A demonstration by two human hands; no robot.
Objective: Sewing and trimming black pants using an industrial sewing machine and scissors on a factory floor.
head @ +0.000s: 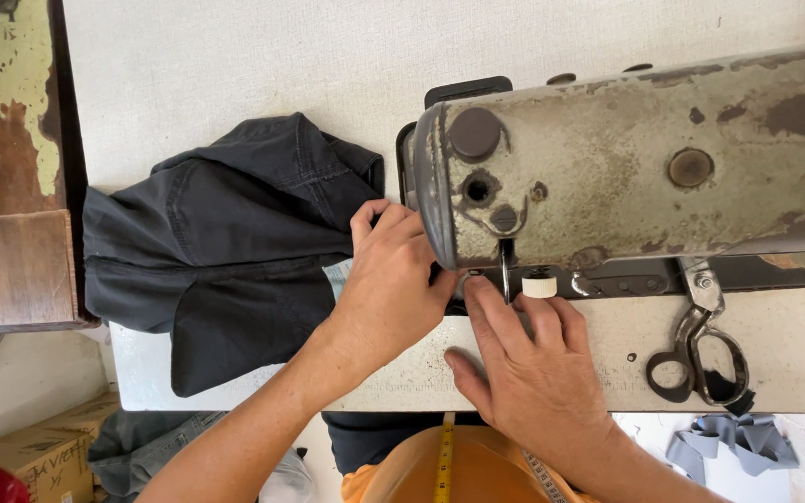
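1. A yellow tape measure [444, 456] hangs over the person's orange top, nearest the camera, below the front edge of the sewing machine [645, 158].
2. The right hand [535, 365] lies flat on the white table [794, 345] just in front of the sewing machine, fingers stretched out and close together, fingertips reaching under the machine's head beside a small white roller [539, 284]. It grips nothing.
3. The left hand [386, 284] rests just left of the machine's head, fingers bent and held together, pressing down on the edge of the dark cloth [225, 247]; whether they pinch it cannot be told.
4. The dark cloth, a garment in grey-black, is bunched on the table left of the sewing machine, one edge drawn under its head.
5. Scissors [701, 349] lie on the table at the machine's front right.
6. Grey strips [733, 442] hang below the scissors.
7. A worn wooden bench [6, 168] stands far left of the machine.
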